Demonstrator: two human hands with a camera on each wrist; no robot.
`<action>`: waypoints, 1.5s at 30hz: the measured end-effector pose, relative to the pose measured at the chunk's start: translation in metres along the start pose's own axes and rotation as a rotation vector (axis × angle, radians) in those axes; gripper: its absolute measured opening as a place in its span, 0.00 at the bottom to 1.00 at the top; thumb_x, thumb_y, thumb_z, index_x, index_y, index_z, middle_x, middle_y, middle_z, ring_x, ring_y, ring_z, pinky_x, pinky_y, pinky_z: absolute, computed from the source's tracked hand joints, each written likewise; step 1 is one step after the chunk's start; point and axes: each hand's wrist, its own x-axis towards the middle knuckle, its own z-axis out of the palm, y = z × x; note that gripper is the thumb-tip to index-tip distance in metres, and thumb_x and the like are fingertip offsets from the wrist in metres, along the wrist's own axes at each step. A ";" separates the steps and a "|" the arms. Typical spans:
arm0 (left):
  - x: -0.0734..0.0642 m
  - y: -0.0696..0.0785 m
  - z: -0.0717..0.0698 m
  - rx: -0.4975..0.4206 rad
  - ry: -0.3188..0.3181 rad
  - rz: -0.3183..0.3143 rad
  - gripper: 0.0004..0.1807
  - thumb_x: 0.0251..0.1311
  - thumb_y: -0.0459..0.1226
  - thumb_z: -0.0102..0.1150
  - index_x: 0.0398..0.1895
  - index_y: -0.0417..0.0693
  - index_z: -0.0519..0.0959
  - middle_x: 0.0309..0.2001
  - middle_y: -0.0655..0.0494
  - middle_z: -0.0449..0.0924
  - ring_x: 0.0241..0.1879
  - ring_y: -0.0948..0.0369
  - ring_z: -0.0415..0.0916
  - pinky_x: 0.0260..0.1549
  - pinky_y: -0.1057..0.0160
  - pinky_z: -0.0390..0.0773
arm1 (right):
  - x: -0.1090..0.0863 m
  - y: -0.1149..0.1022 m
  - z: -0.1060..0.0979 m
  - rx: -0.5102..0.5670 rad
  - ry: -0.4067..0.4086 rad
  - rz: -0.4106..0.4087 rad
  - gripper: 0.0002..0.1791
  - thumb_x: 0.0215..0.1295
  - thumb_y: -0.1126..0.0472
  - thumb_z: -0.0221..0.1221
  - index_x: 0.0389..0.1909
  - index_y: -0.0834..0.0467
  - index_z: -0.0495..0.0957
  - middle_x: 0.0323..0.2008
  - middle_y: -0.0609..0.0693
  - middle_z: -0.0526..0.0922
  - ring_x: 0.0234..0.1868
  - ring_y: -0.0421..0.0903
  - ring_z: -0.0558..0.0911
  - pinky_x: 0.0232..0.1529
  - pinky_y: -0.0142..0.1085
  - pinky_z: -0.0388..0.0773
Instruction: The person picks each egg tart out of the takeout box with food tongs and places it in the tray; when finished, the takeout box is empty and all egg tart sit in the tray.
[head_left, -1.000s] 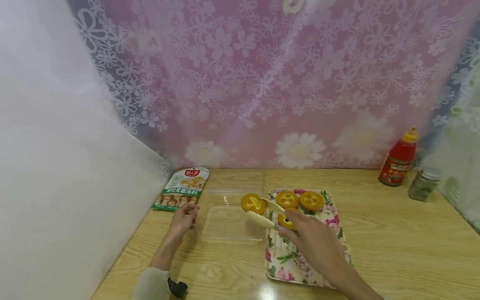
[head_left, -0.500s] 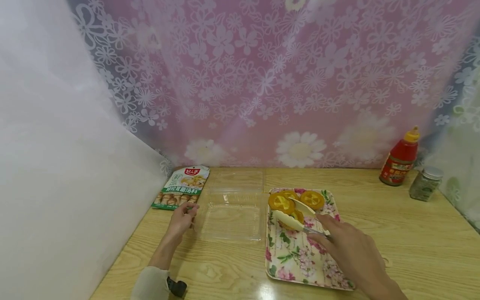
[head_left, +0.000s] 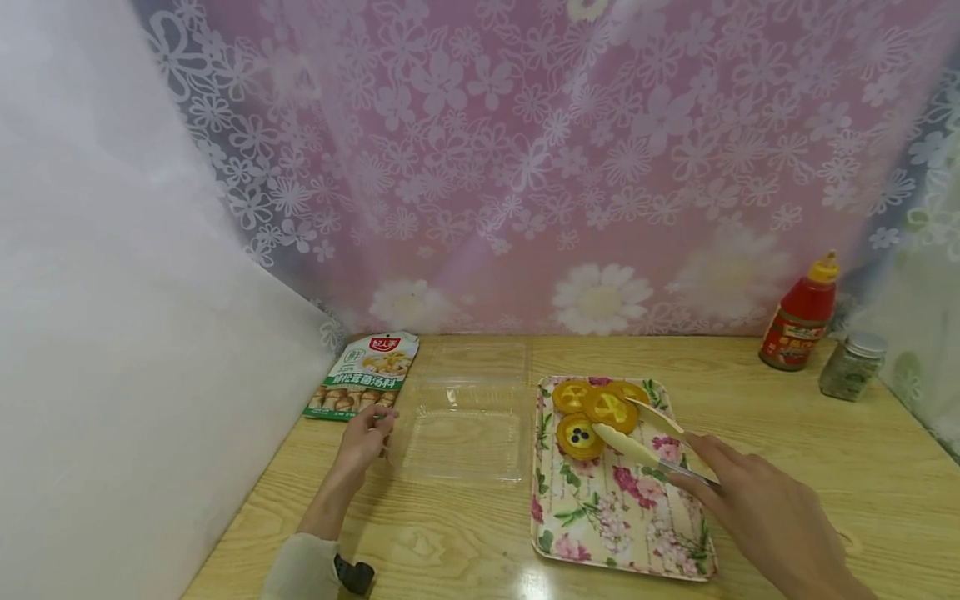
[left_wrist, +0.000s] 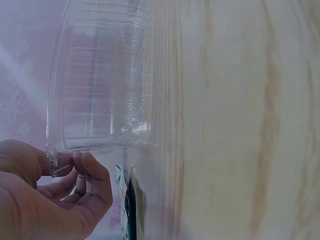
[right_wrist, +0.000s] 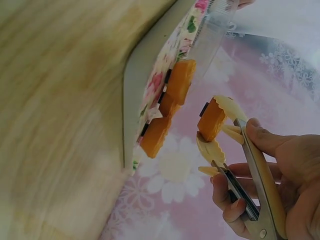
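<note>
In the head view, my left hand is at the left edge of a clear plastic container. The left wrist view shows its thumb and forefinger pinching the corner of the container's rim. My right hand grips a pair of tongs with cream scalloped tips and metal handles. A round egg tart with yellow topping is clamped between the tips. The right wrist view has this held tart raised above the floral tray. Below it lie other tarts, one egg tart topped with dark berries.
A soup seasoning packet lies behind my left hand. The container's lid is open toward the curtain. At the far right stand a red sauce bottle and a small spice jar.
My right hand has moved right, carrying the tart in the tongs from over the container's edge to above the tarts on the tray. My left hand stays put.
</note>
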 end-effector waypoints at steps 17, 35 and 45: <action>-0.003 0.003 0.000 0.012 -0.003 0.003 0.16 0.82 0.35 0.48 0.63 0.34 0.74 0.46 0.41 0.75 0.32 0.55 0.71 0.28 0.60 0.75 | -0.011 0.029 0.008 0.012 -0.157 0.103 0.41 0.71 0.31 0.57 0.65 0.63 0.77 0.47 0.66 0.87 0.33 0.62 0.85 0.21 0.53 0.77; -0.001 0.001 -0.001 0.006 -0.007 0.008 0.16 0.82 0.35 0.47 0.62 0.34 0.75 0.45 0.41 0.75 0.29 0.56 0.71 0.28 0.59 0.76 | -0.007 0.035 0.021 -0.012 -0.231 0.103 0.42 0.71 0.31 0.57 0.64 0.66 0.77 0.47 0.67 0.86 0.32 0.61 0.85 0.23 0.54 0.79; 0.000 0.002 0.000 0.000 -0.002 0.000 0.15 0.82 0.33 0.47 0.62 0.33 0.75 0.44 0.41 0.75 0.27 0.58 0.69 0.26 0.60 0.74 | -0.007 0.038 0.028 -0.012 -0.261 0.106 0.43 0.69 0.31 0.58 0.64 0.66 0.77 0.48 0.67 0.86 0.33 0.62 0.85 0.23 0.54 0.78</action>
